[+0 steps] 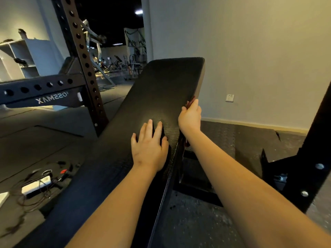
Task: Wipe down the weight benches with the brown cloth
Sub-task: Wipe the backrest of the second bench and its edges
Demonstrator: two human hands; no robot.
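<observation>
Mid-wipe along the right edge of the inclined weight bench (161, 90). Left grip (150, 145) released, pressed flat on the pad. Right grip (190, 117) clenched on brown cloth (189, 103), mostly hidden beneath. Next, probably: drag along the edge, keeping pressure.

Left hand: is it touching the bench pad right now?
Touching. The head view shows the left hand lying flat on the top of the bench pad, fingers spread, with no gap visible beneath them.
</observation>
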